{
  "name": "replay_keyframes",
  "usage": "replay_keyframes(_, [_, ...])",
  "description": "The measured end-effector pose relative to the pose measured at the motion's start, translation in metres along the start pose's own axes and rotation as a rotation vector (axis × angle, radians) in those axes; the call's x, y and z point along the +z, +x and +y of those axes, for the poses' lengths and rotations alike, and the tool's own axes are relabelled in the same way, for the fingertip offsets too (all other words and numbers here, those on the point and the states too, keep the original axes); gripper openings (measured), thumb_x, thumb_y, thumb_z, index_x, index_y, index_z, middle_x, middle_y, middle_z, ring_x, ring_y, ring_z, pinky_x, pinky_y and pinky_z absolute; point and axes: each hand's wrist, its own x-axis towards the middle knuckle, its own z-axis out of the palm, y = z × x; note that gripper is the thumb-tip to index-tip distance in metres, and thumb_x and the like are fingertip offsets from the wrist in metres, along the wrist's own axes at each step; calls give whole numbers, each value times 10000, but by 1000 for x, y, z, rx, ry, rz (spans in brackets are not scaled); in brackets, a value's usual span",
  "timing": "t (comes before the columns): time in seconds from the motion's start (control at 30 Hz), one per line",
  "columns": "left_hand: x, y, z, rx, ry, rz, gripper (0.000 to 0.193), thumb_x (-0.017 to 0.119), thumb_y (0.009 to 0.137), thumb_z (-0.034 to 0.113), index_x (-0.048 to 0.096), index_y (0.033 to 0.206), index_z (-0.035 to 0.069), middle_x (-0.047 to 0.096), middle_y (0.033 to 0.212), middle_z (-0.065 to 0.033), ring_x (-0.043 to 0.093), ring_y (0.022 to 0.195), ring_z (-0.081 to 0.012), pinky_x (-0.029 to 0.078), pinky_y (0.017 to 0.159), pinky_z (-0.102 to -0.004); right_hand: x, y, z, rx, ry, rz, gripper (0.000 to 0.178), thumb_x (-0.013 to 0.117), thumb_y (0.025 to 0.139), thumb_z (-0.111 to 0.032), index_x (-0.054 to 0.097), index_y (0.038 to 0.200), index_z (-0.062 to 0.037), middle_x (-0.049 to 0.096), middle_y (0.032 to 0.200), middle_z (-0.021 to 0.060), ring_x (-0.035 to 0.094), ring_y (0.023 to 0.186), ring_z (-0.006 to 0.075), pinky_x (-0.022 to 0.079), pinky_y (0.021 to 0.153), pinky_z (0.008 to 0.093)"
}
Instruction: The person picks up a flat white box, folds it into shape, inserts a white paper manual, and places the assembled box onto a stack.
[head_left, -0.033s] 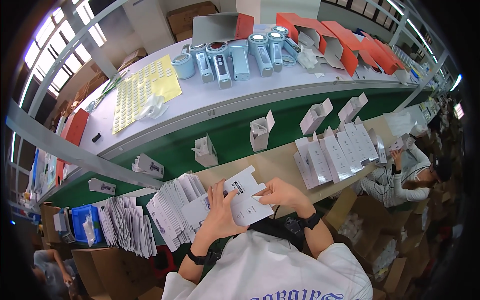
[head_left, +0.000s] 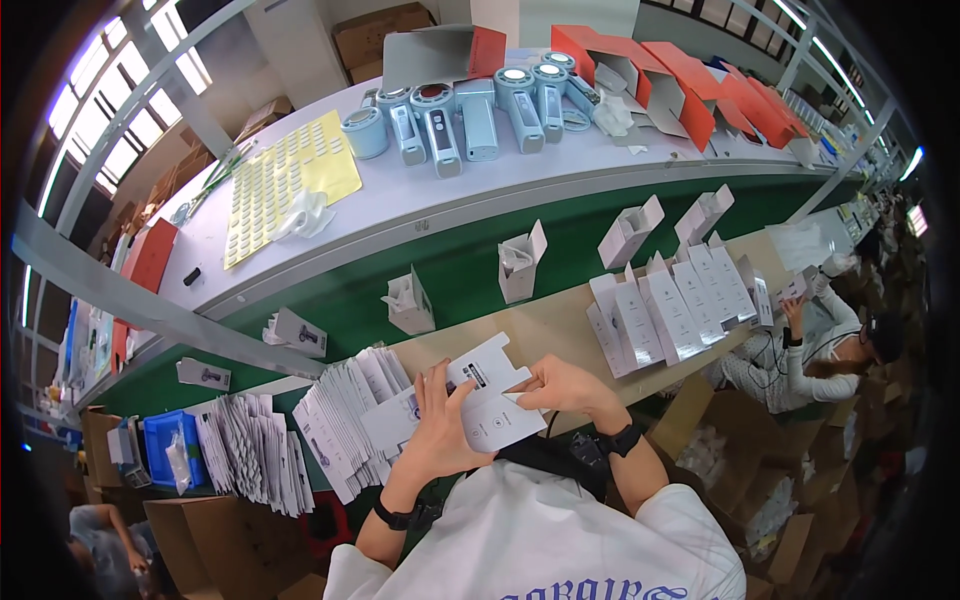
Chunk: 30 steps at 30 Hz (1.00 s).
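I have one white printed cardboard carton held over the near edge of the tan table. Its long axis seems to run from near left to far right, the notched end pointing far right; my left hand hides part of it. That hand lies across it with fingers spread, while my right hand pinches its right edge between thumb and forefinger. To the left I count two stacks of flat white cardboard cartons and one blue plastic bin. Four open-topped white cardboard boxes stand beyond the table. On the right, white boxes stand closely overlapped, too crowded to count.
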Motion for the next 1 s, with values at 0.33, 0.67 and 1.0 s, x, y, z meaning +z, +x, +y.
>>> replay_keyframes(0.33, [0,-1,10,-5,49,-55,1077,879,433,228,267,1309,91,260,1355,-298,283,1268,-484,166,1057,-627,3,12,19,-58,-269,-29,257,669,727,-137,702,909,42,675,742,66,587,666,89,475,632,271])
replay_keyframes(0.67, [35,0,7,-262,120,351,911,809,533,92,322,1298,9,372,1267,-286,325,1242,-448,321,1011,-494,8,3,30,-115,819,-69,593,610,860,-223,402,1355,28,596,1146,182,585,1051,240,458,923,376])
replay_keyframes(1.0, [47,16,21,-221,-613,286,655,598,818,121,208,1319,-42,327,1343,-247,383,1205,-337,291,1045,-424,52,6,41,-578,541,353,606,537,900,-137,243,1419,-32,372,1352,128,407,1224,203,328,1037,337])
